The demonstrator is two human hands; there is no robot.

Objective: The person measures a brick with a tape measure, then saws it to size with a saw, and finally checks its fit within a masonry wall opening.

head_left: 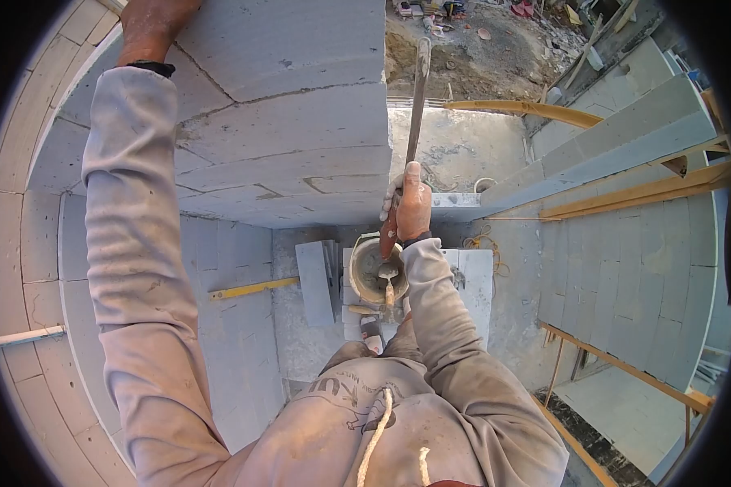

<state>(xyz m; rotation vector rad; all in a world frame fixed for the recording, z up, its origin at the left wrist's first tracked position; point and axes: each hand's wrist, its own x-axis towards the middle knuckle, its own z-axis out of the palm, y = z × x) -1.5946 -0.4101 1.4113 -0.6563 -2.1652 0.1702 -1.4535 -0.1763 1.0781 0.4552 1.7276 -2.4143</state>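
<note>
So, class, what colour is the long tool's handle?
The handle of the long tool in the right hand is reddish-brown; the head view shows it.

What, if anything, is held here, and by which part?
The right hand holds a long, narrow tool by the upper part of its reddish handle. For the left hand, partly out of view, it cannot be told.

Block wall [300, 130] bars left | room right, above slab [471, 142] | curved timber [536, 109] crosses beyond
</note>
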